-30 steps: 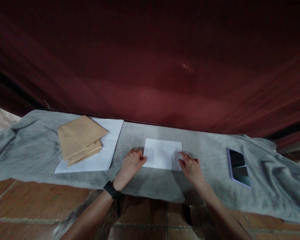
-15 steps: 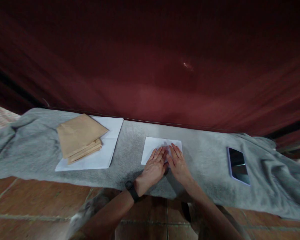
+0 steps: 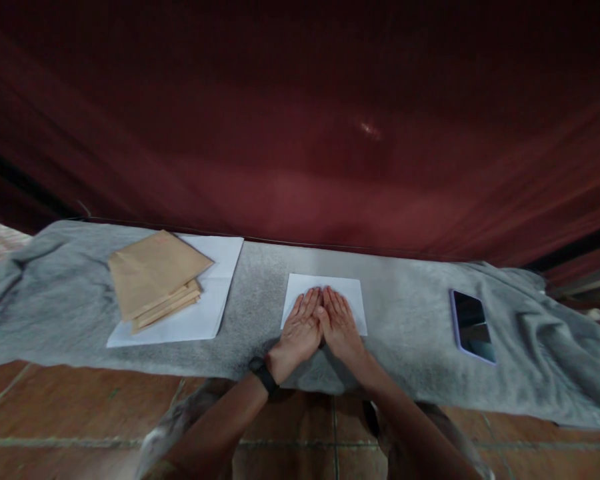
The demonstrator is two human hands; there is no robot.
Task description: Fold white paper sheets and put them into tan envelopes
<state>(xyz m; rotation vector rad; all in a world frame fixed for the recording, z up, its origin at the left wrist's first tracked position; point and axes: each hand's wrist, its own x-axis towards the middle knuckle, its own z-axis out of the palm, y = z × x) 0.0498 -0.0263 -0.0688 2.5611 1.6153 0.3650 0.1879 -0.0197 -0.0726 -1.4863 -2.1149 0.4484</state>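
Note:
A folded white sheet of paper (image 3: 347,293) lies on a grey cloth (image 3: 405,320). My left hand (image 3: 300,327) rests flat on the sheet's middle, fingers stretched out and together. My right hand (image 3: 339,325) lies flat beside it, its side touching the left hand. Both palms press down on the paper and hold nothing. A black band sits on my left wrist (image 3: 263,373).
A stack of brown envelopes (image 3: 155,277) lies on white sheets (image 3: 215,293) at the left of the cloth. A phone (image 3: 471,325) with a lilac case lies face up at the right. A dark red curtain (image 3: 300,133) hangs behind. Terracotta floor tiles (image 3: 55,413) show in front.
My hands went from the sheet's left and right edges to its middle, where they now lie flat side by side.

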